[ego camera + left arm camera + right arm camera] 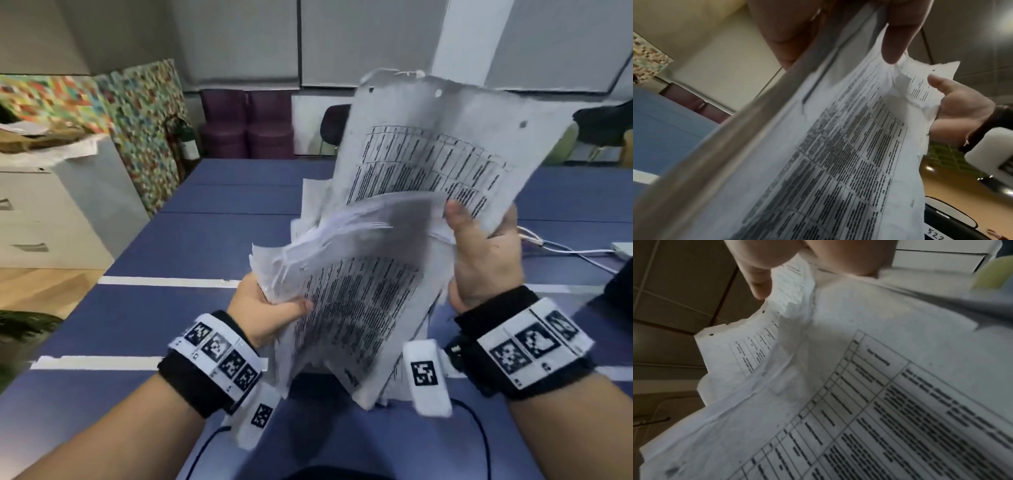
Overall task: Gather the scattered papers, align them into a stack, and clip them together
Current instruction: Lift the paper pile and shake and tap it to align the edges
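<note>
Head view: both my left hand [270, 308] and right hand [486, 260] clamp the splayed papers [394, 240]; loose sheets (unaligned) could slide out.

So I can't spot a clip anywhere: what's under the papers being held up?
Below the papers, gripped by the left hand and the right hand, the blue table shows, plus a dark shape I can't identify. The sheets cover the rest; no clip is visible.
</note>
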### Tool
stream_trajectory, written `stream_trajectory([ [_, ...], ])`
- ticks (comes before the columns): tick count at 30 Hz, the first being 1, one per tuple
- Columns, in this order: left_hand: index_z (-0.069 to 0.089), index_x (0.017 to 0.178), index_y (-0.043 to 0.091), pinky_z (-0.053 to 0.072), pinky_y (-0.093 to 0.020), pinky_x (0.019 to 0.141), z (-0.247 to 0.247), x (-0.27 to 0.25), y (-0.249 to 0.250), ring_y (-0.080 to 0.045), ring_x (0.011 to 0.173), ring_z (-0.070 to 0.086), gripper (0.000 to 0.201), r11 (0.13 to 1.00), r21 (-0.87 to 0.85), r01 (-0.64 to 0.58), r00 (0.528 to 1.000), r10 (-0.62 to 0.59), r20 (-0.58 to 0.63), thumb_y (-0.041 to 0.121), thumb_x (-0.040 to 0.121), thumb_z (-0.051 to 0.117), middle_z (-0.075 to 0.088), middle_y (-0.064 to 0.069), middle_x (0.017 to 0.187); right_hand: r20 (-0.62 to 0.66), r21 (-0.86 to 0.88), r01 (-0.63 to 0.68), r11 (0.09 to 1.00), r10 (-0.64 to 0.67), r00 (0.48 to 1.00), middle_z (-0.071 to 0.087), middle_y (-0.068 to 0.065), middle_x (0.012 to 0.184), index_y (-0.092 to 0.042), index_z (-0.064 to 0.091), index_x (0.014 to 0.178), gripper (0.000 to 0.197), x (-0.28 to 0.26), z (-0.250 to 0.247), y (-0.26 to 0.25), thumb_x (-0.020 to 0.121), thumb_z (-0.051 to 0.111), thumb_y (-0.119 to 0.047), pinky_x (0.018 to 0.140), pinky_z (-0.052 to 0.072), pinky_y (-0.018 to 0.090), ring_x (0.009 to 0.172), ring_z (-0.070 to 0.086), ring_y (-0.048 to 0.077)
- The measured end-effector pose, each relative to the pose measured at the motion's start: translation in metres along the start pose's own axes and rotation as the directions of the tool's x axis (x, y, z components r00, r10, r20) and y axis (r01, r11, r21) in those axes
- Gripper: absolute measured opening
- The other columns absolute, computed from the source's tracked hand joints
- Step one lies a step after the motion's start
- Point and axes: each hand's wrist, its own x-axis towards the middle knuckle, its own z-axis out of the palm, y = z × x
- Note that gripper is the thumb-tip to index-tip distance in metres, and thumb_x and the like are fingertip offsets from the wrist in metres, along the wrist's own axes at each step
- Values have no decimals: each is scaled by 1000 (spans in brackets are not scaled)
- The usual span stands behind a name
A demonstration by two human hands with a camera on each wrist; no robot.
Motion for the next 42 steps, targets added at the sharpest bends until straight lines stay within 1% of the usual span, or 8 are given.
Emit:
stream_trajectory([
  [7,71,60,36,53,-43,78,-8,11,6,-26,77,62,27,998,-8,55,998,-55,-40,28,35,78,66,-1,69,-38,77,48,996,-45,998,71,-25,76,-25,53,91,18,9,8,-11,95,46,-8,80,48,13,79,63,-9],
  [10,71,62,29,54,-39,74,-10,14,5,-24,73,62,37,998,-35,56,998,-57,-30,27,28,83,66,0,66,-26,43,-6,999,7,1000,73,-19,79,-23,59,92,14,14,4,-6,93,50,-12,97,49,33,85,65,1],
  [13,64,72,14,52,-42,77,-12,17,3,-30,79,59,45,997,-33,67,997,-68,-25,24,32,82,62,-9,74,63,-38,-64,997,66,996,74,-9,77,-18,63,89,12,17,1,-5,90,54,-11,92,50,45,81,67,12],
  [21,59,78,9,51,-39,77,-13,20,2,-30,82,56,48,998,-38,46,999,-45,19,25,37,79,57,-20,81,25,55,8,998,-9,1000,74,-13,79,-19,61,93,16,19,2,-15,78,66,-14,93,52,34,87,68,6],
  [26,66,78,18,53,-21,68,-18,22,0,-7,69,65,43,998,-58,10,998,-6,58,21,37,77,69,7,65,5,167,-84,982,84,996,72,7,105,-13,61,107,57,9,-3,-18,60,77,-40,100,41,58,111,61,30],
  [31,68,81,13,54,-42,84,-28,27,-4,-29,84,64,49,997,-73,34,996,-29,80,20,35,83,67,-10,80,139,240,-210,948,180,974,72,7,94,-12,66,105,37,15,-12,-14,71,70,-25,73,58,47,93,68,29],
  [34,68,83,13,56,-32,76,-29,31,-7,-22,81,66,55,991,-131,37,997,-28,71,20,31,87,69,-5,77,287,180,-286,941,228,930,74,5,91,-14,72,90,26,19,-11,-14,66,68,-23,75,58,43,89,70,25],
  [42,63,91,8,56,-25,70,-26,34,-6,-15,77,68,78,983,-179,46,995,-29,98,36,24,92,67,-5,81,223,-4,-160,987,157,962,74,-8,71,-22,75,66,25,20,-11,-14,44,76,-33,74,58,27,73,70,9],
])
